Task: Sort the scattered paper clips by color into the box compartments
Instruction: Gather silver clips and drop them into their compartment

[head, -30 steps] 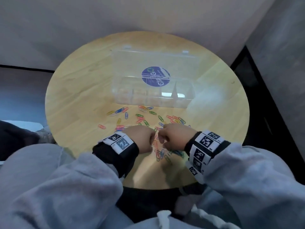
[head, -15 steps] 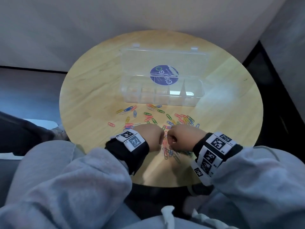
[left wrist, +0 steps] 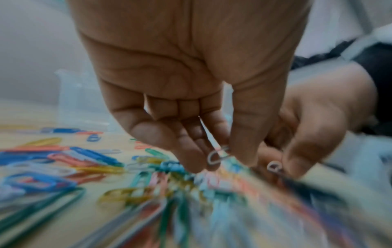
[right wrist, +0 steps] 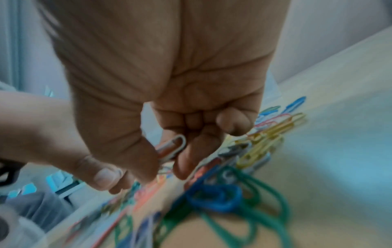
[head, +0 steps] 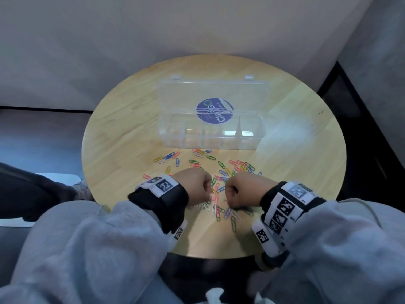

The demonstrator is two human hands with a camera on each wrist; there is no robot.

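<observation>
Colored paper clips (head: 215,172) lie scattered on the round wooden table (head: 122,137), in front of a clear compartment box (head: 210,134) whose lid stands open. My left hand (head: 197,186) hovers over the near pile and pinches a white paper clip (left wrist: 216,155) between thumb and fingers. Close beside it, my right hand (head: 238,187) pinches another white paper clip (right wrist: 172,148) between thumb and forefinger. Blue, green, yellow and pink clips (left wrist: 101,167) lie just under both hands. The box compartments look empty.
The open lid carries a round blue sticker (head: 214,110). Walls close in behind and to the right of the table. Grey sleeves (head: 87,249) and knees fill the near foreground. A dark trouser leg and shoe (head: 32,194) lie to the left, below table level.
My hands have stayed together over the near pile. The head view has shifted, so table and box now sit further right in the frame.
</observation>
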